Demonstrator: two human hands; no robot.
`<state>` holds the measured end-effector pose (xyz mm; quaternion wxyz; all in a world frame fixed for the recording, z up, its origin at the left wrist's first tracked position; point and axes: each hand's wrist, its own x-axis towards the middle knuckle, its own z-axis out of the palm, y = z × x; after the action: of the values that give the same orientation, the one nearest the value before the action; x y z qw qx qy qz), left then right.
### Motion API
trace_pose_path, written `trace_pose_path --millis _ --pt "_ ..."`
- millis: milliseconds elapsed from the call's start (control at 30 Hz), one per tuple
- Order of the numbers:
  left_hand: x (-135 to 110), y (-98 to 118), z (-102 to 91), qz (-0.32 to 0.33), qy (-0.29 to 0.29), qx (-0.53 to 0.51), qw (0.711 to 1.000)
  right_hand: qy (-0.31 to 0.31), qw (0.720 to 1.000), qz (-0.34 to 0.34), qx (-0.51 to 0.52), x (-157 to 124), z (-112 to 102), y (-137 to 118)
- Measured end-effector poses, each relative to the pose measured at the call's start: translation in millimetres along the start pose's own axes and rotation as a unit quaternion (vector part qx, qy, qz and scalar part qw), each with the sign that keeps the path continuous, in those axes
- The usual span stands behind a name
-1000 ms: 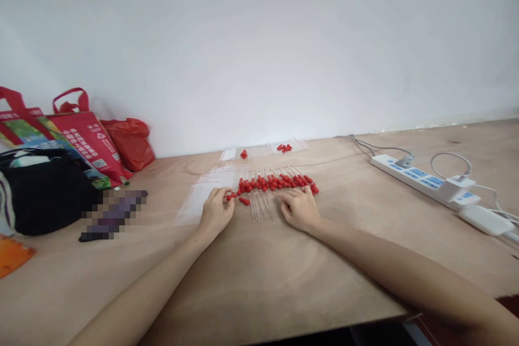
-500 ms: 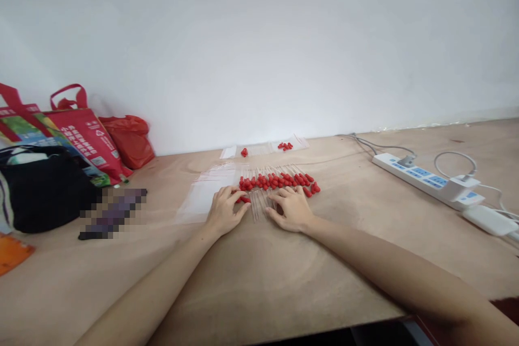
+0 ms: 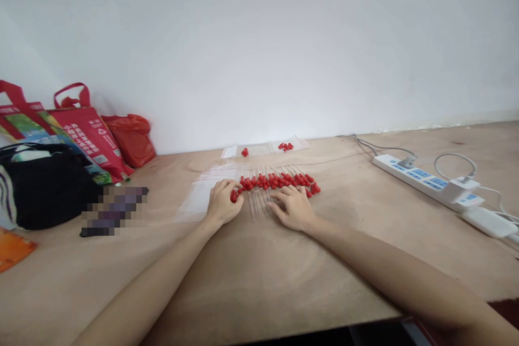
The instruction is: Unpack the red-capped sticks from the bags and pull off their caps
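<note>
Red rubber bulbs [image 3: 279,180] lie in a long heap, with thin clear tubes sticking out behind them. More clear tubes [image 3: 256,206] lie side by side on the near side, between my hands. My left hand [image 3: 223,203] is curled at the heap's left end, thumb and fingers round a red rubber bulb or two; its fingertips are partly hidden. Over the right side of the tubes rests my right hand [image 3: 294,210], palm down, fingers bent and thumb apart, with nothing visible held in it. Flat clear plastic bags [image 3: 198,194] are left of the heap.
By the wall lie clear bags [image 3: 261,148] with red bulbs on them. A power strip [image 3: 421,175] with a plugged-in white adapter and cables is at right. Shopping bags [image 3: 91,135], a black bag [image 3: 48,194] and a blurred dark object [image 3: 115,211] are at left.
My left hand has shifted slightly left and up, and the red bulbs at its thumb have moved with it. My right hand has hardly moved.
</note>
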<state>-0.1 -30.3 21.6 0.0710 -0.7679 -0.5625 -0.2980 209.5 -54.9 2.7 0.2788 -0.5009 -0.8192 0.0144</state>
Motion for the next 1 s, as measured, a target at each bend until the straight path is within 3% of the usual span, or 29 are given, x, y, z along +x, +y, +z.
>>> trace_pose_path --millis 167,300,433,567,667,767,867,1000 --pt "23 5 10.8 -0.043 -0.009 0.035 0.998 0.021 1.000 0.005 0.005 -5 -4 8" --pt "31 4 17.6 -0.040 0.007 0.045 0.998 0.049 0.999 0.022 0.002 -12 -10 22" --pt "23 1 13.4 -0.033 0.074 0.038 0.996 0.086 0.995 0.036 0.018 -17 -12 34" --pt "-2 0 -0.6 0.010 0.130 -0.029 0.991 0.130 0.989 0.015 0.064 -16 -10 37" --pt "-23 5 -8.8 0.096 0.098 -0.103 0.985 0.151 0.986 -0.037 0.061 -15 -10 33" --pt "-35 14 -11.5 0.174 0.029 -0.145 0.974 0.118 0.987 -0.109 0.023 -15 -12 27" --pt "-38 22 -11.6 0.192 0.005 -0.150 0.970 0.070 0.984 -0.162 0.004 -16 -14 23" --pt "-37 26 -12.3 0.200 -0.007 -0.151 0.968 0.046 0.982 -0.182 0.003 -16 -12 21"
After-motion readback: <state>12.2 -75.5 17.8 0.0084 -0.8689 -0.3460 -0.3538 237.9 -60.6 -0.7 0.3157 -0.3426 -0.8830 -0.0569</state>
